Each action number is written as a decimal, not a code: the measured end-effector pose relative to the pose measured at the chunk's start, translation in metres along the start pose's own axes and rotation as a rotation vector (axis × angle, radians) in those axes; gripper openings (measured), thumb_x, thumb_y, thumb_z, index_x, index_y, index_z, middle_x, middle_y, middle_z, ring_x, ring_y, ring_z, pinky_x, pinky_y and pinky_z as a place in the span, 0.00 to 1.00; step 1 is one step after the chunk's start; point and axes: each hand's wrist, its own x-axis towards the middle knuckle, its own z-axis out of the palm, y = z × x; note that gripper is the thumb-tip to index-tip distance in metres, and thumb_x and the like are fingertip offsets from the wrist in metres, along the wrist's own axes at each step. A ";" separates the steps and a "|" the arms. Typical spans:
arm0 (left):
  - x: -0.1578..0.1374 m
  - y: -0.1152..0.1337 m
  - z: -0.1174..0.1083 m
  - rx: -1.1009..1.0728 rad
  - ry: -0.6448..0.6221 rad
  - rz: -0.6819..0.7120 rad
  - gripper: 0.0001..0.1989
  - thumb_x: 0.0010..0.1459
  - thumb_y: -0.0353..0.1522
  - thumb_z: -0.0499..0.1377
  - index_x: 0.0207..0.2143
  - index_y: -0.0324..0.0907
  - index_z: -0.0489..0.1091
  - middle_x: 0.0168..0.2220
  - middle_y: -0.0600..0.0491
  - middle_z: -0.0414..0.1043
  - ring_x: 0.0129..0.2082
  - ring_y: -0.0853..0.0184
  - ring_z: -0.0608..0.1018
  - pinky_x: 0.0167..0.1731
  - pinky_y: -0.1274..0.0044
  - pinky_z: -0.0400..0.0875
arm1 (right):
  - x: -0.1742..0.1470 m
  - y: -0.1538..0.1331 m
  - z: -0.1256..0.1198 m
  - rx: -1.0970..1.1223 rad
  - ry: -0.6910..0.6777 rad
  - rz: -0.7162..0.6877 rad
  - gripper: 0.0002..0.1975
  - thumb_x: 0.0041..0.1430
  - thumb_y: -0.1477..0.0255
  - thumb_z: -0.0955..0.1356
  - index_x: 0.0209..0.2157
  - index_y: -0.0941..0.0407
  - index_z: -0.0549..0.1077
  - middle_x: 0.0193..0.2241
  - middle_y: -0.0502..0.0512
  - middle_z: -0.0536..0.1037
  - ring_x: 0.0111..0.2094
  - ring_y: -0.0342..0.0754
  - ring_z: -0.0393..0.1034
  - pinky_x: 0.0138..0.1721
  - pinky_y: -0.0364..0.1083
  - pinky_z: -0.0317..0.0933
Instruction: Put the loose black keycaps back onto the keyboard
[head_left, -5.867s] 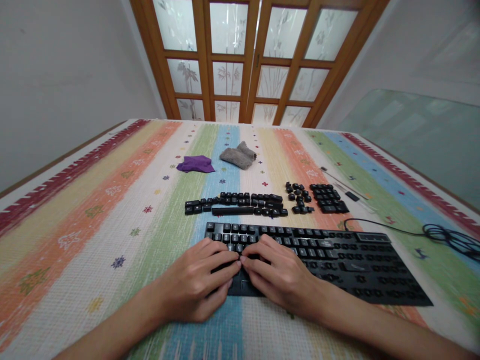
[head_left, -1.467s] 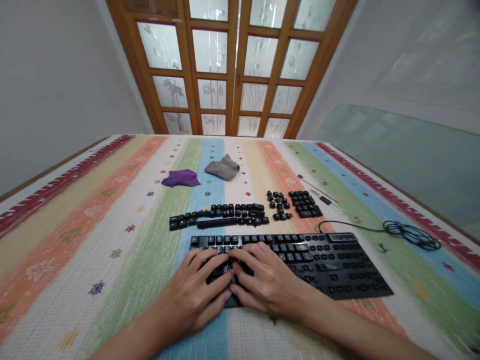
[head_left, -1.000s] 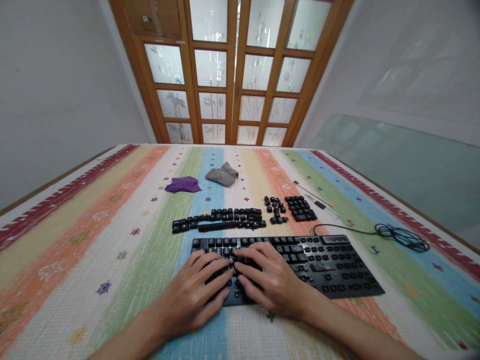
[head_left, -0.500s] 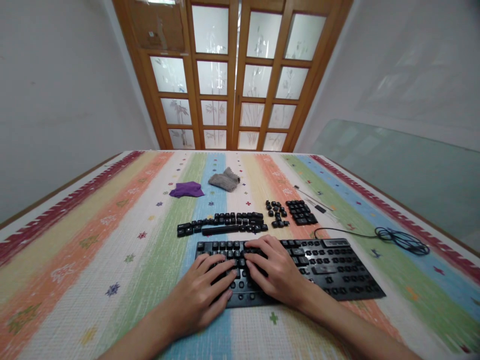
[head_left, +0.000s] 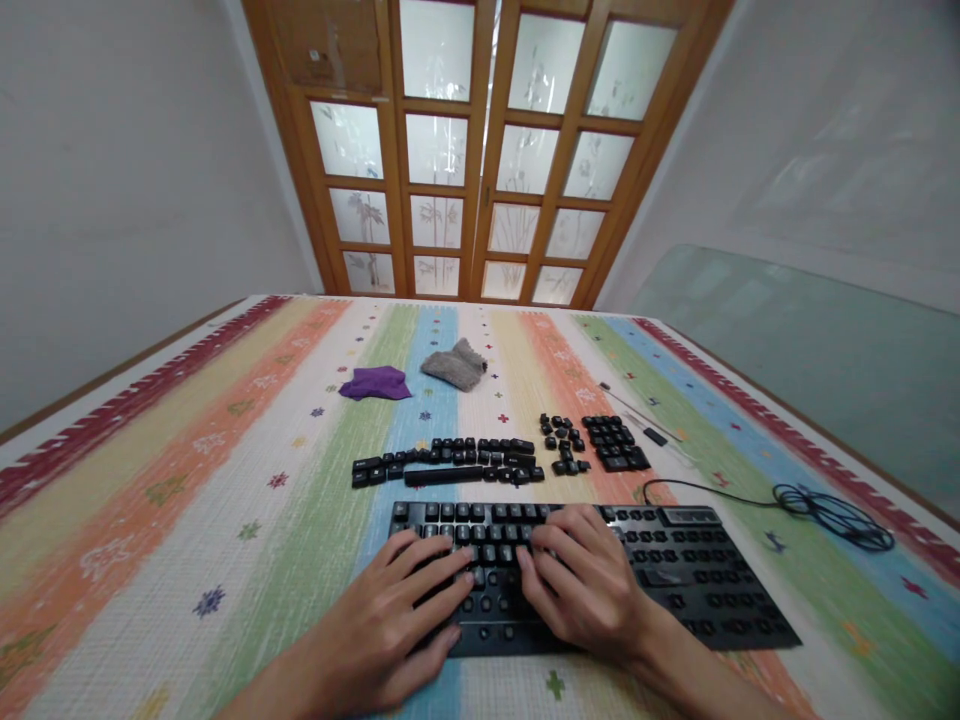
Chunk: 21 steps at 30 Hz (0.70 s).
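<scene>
A black keyboard (head_left: 727, 590) lies in front of me, with keycaps on its upper left part and bare key positions over much of the rest. My left hand (head_left: 405, 600) rests over its left end, fingers spread and fingertips on the keys, holding nothing. Over the middle is my right hand (head_left: 589, 580), its fingers curled and thumb and index fingertips close together at the keys. Whatever may be between them is too small to make out. Behind the keyboard lie rows of loose keycaps (head_left: 450, 455), among them a long space bar (head_left: 444, 477).
Small loose keycaps (head_left: 562, 440) and a block of keycaps (head_left: 616, 443) lie behind the keyboard's right half. A purple cloth (head_left: 375, 382) and a grey cloth (head_left: 456, 366) are farther back. A coiled cable (head_left: 832, 518) and a thin rod (head_left: 641, 410) lie to the right.
My right hand has shifted right along the keyboard, and its fingers have curled in. My left hand stays on the left keys. The whole view has tilted slightly.
</scene>
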 end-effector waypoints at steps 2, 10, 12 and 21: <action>-0.002 -0.002 -0.001 0.021 -0.026 0.015 0.19 0.63 0.28 0.54 0.55 0.39 0.70 0.57 0.49 0.73 0.55 0.57 0.74 0.52 0.62 0.70 | 0.000 0.001 0.000 0.005 0.031 0.004 0.19 0.58 0.85 0.67 0.17 0.56 0.62 0.16 0.49 0.64 0.25 0.45 0.54 0.28 0.48 0.50; -0.007 -0.016 -0.001 0.108 -0.024 0.106 0.15 0.69 0.31 0.53 0.54 0.42 0.72 0.56 0.53 0.74 0.57 0.63 0.73 0.53 0.70 0.71 | -0.007 0.012 0.006 0.033 -0.010 0.052 0.20 0.55 0.87 0.67 0.17 0.56 0.58 0.15 0.46 0.58 0.23 0.43 0.47 0.28 0.48 0.45; -0.007 -0.018 0.002 0.153 -0.002 0.142 0.17 0.69 0.25 0.48 0.52 0.43 0.73 0.55 0.56 0.74 0.56 0.65 0.74 0.53 0.72 0.70 | -0.009 0.014 0.006 0.031 -0.011 0.071 0.20 0.55 0.87 0.68 0.17 0.56 0.58 0.15 0.46 0.57 0.23 0.43 0.47 0.28 0.48 0.45; -0.005 -0.022 -0.003 0.194 -0.048 0.165 0.20 0.66 0.20 0.49 0.52 0.44 0.74 0.55 0.56 0.74 0.55 0.66 0.74 0.54 0.73 0.71 | -0.004 0.015 0.004 0.072 0.007 0.119 0.20 0.56 0.88 0.66 0.18 0.56 0.57 0.15 0.45 0.56 0.22 0.42 0.46 0.27 0.48 0.43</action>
